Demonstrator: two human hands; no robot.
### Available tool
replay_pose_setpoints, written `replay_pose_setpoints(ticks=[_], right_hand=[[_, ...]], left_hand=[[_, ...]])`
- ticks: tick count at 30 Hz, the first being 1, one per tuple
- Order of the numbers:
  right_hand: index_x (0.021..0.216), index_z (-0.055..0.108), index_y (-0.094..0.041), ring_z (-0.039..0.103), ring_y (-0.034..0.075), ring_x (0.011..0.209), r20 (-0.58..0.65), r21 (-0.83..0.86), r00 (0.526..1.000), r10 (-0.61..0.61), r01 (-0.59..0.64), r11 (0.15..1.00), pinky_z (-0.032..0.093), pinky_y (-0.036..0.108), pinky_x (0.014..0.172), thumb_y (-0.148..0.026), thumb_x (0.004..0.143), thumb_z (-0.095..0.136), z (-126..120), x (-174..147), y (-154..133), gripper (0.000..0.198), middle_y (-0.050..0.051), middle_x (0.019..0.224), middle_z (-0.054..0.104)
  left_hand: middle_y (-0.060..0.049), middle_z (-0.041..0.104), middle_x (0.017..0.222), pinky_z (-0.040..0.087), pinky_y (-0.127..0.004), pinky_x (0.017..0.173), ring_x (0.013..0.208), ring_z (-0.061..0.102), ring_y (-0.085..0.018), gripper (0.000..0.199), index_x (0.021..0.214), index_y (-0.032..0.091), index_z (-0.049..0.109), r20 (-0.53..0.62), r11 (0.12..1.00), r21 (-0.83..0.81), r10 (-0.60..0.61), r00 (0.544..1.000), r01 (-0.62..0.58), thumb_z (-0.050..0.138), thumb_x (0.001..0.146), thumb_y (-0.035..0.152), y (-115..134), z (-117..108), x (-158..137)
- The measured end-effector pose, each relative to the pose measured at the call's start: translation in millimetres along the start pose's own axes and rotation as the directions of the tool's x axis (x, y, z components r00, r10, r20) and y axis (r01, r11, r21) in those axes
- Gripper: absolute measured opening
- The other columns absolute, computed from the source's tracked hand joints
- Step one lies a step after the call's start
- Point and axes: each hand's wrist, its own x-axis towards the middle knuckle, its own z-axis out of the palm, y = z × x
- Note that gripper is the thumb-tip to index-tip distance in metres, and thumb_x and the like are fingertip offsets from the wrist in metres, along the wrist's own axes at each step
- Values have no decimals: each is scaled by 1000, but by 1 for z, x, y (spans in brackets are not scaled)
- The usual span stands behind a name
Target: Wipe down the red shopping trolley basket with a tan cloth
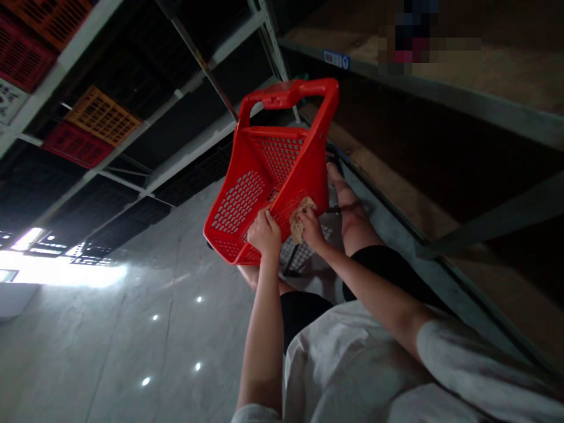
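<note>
In front of me stands a red plastic shopping basket (pixel 251 158) with slotted walls and a red handle at its far end. My left hand (pixel 264 234) is closed over the basket's near rim, its thumb on top. A crumpled tan cloth (pixel 298 226) is bunched in my right hand (pixel 312 230), which presses it against the outside of the basket's right wall. Part of the cloth is hidden by my fingers. The basket sits between my bare legs, and dark frame parts show under it.
Metal shelving with boards (pixel 476 64) runs along the right, a blue-and-white label (pixel 336 60) on its edge. On the left rack sit an orange crate (pixel 103 116), a red crate (pixel 77 144) and several dark crates. Grey concrete floor (pixel 176 341) stretches out at lower left.
</note>
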Motion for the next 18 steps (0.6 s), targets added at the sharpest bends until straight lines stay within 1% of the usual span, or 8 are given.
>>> replay_pose_setpoints(ticks=[3, 5, 7, 9, 11, 14, 16, 18], right_hand=[[67, 57, -26, 59, 23, 79, 25, -53, 1000, 5, -4, 999, 57, 38, 78, -9, 64, 56, -12, -9, 24, 18, 2, 82, 59], [70, 57, -26, 59, 22, 81, 5, -83, 1000, -24, 24, 996, 56, 38, 80, -11, 67, 55, -24, 8, 15, 16, 3, 83, 59], [77, 61, -27, 63, 24, 92, -74, -111, 990, -121, 113, 987, 56, 39, 89, -13, 75, 55, -37, 41, -10, 15, 5, 93, 64], [87, 64, -27, 64, 25, 107, -199, -158, 936, -289, 260, 953, 55, 42, 100, -18, 84, 55, -53, 83, -43, 13, 8, 108, 67], [93, 64, -28, 62, 26, 116, -297, -241, 849, -437, 376, 895, 53, 44, 107, -20, 88, 58, -69, 125, -74, 11, 9, 116, 66], [95, 62, -27, 60, 27, 122, -302, -316, 790, -533, 445, 838, 47, 50, 117, -20, 88, 58, -85, 162, -96, 11, 10, 119, 64], [93, 59, -26, 57, 27, 124, -288, -298, 824, -487, 406, 864, 44, 52, 120, -21, 88, 57, -87, 160, -89, 8, 11, 118, 63], [88, 56, -26, 57, 26, 120, -279, -253, 893, -352, 285, 924, 46, 51, 117, -22, 88, 52, -85, 137, -71, 6, 9, 112, 62]], left_hand=[[-14, 82, 106, 47, -31, 79, 95, 77, -26, 42, 129, 20, 74, -3, 999, -18, 34, 999, -34, 36, 115, 31, -2, -3, -1], [-13, 82, 103, 47, -31, 78, 95, 77, -26, 40, 129, 21, 75, -2, 999, -21, 43, 999, -43, 38, 115, 30, -3, -4, -1], [-12, 82, 101, 47, -31, 77, 94, 76, -26, 39, 128, 22, 75, 0, 999, -24, 40, 999, -40, 40, 114, 30, -3, -5, -2], [-13, 82, 99, 46, -31, 76, 92, 76, -26, 39, 127, 22, 76, 2, 999, -30, 26, 1000, -26, 40, 113, 30, -2, -6, -3], [-13, 82, 99, 46, -31, 75, 91, 76, -26, 38, 124, 21, 76, 9, 999, -37, 13, 1000, -12, 41, 112, 30, 1, -6, -4], [-15, 82, 104, 46, -32, 77, 94, 77, -27, 39, 123, 20, 76, 25, 998, -55, 12, 1000, -11, 41, 112, 30, 4, -8, -5], [-16, 82, 107, 47, -33, 79, 97, 77, -28, 39, 124, 20, 76, 36, 998, -65, 11, 999, -9, 40, 112, 30, 7, -9, -6], [-15, 82, 107, 47, -33, 80, 97, 77, -28, 40, 124, 20, 76, 48, 998, -68, 6, 999, -2, 39, 113, 30, 9, -11, -6]])
